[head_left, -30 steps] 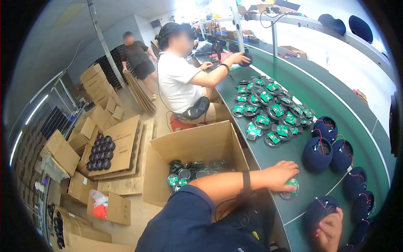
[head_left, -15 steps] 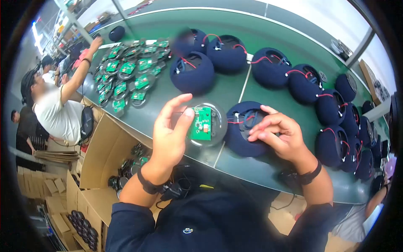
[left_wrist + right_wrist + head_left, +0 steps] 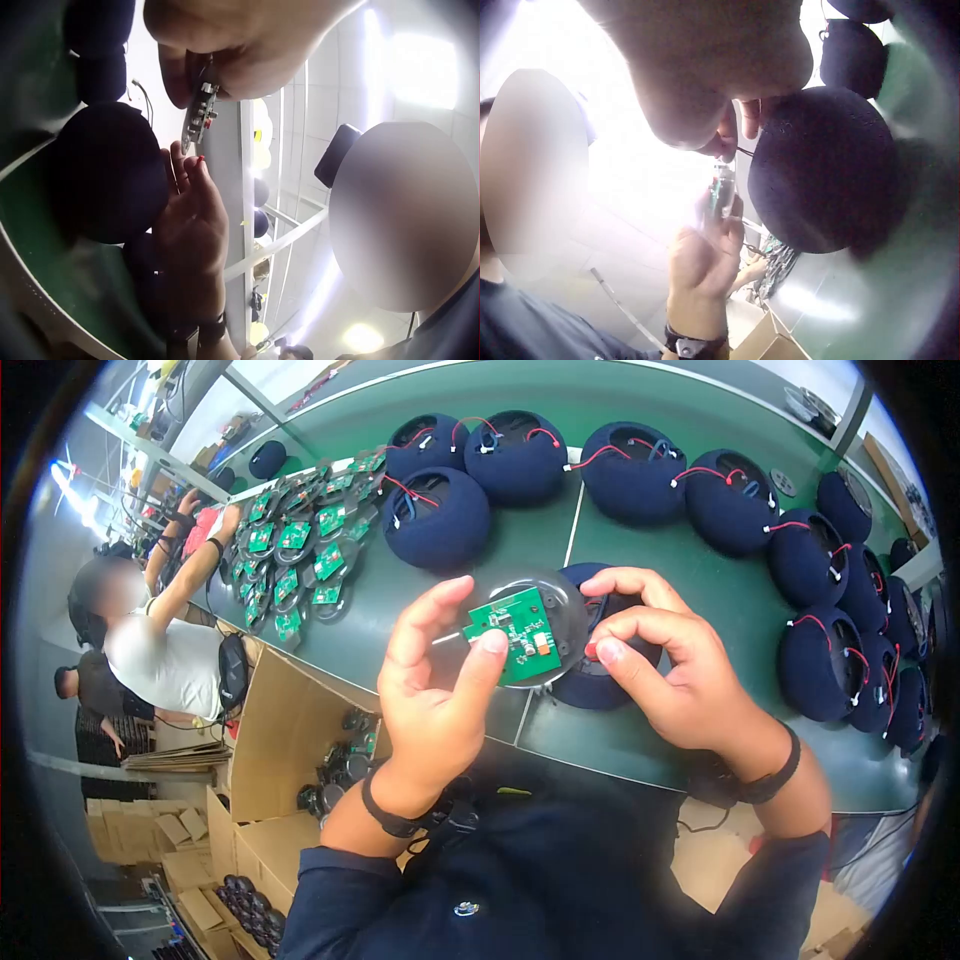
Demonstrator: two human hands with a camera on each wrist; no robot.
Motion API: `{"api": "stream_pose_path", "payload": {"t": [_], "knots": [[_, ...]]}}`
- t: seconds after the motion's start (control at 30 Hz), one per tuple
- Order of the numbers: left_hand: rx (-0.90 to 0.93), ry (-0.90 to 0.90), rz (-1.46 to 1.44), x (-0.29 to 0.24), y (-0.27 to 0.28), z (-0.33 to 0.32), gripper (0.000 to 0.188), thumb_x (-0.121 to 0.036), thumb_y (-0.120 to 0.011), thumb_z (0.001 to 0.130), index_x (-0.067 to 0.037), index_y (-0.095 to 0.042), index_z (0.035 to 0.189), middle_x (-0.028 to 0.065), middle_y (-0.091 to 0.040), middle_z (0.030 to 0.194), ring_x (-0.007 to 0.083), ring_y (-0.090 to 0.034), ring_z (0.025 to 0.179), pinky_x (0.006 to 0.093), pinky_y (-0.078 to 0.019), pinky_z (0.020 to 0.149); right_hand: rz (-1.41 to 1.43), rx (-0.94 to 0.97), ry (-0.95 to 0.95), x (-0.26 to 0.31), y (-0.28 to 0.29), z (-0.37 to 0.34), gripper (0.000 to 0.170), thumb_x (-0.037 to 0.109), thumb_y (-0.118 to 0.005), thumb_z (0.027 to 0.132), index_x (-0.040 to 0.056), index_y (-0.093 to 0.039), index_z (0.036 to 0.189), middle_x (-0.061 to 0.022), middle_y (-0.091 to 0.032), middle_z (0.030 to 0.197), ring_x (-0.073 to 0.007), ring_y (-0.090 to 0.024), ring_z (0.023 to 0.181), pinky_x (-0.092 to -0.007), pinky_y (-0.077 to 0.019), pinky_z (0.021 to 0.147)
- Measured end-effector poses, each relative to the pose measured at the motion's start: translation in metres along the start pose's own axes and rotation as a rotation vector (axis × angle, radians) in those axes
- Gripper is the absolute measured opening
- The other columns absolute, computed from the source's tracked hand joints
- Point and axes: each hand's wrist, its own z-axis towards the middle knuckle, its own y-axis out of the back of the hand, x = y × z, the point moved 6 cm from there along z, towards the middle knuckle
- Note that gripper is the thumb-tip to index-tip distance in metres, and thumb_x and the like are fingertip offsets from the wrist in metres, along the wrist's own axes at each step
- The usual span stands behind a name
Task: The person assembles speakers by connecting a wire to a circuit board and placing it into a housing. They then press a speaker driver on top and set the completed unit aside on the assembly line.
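In the head view my left hand (image 3: 430, 700) grips a round clear-and-black plastic disc (image 3: 570, 615) by its left side. Its thumb lies on the green circuit board (image 3: 530, 625) fixed to that disc. My right hand (image 3: 680, 675) pinches a small red wire end (image 3: 592, 650) between thumb and index finger, right beside the disc's rim. Behind both sits a navy, fabric-covered round shell (image 3: 585, 692), its opening partly hidden by disc and hand. The left wrist view catches the board (image 3: 201, 116) edge-on. From the right wrist, a thin dark wire (image 3: 745, 151) runs between fingertips and shell.
More navy shells (image 3: 440, 525) with red wires line the green table (image 3: 540, 735) behind and to the right. A heap of circuit-board discs (image 3: 295, 540) lies at the left. An open carton (image 3: 300, 720) stands below the front edge. Another person (image 3: 165, 650) works farther left.
My left hand has picked a board disc off the table and brought it before the shell, tilting it. My right hand has moved in beside it, pinching the red wire end. The view swung right.
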Motion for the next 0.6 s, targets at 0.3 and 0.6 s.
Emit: {"api": "stream_pose_path", "payload": {"t": [0.3,0.6], "knots": [[0.066,-0.110,0.130,-0.007,-0.012,-0.005,0.049,-0.002,-0.076,0.090,0.002,-0.059,0.136,0.0078,-0.062,0.128,0.0151,-0.057,0.119,0.0309,-0.0443,0.104,0.043,-0.045,-0.046,-0.001,0.006,0.002,0.007,0.007,-0.074,0.091,0.0022,-0.074,0.096,-0.0149,-0.061,0.133,-0.0249,-0.057,0.123,-0.0388,-0.0442,0.106],[0.055,-0.088,-0.026,-0.010,-0.022,-0.006,0.047,-0.003,-0.071,0.093,0.003,-0.056,0.137,0.0112,-0.064,0.127,0.0167,-0.062,0.114,0.0316,-0.0475,0.102,-0.136,0.042,0.058,0.011,0.008,0.000,0.006,0.008,-0.069,0.092,0.0028,-0.071,0.093,-0.0168,-0.058,0.135,-0.0310,-0.055,0.127,-0.0421,-0.0404,0.109]]}}
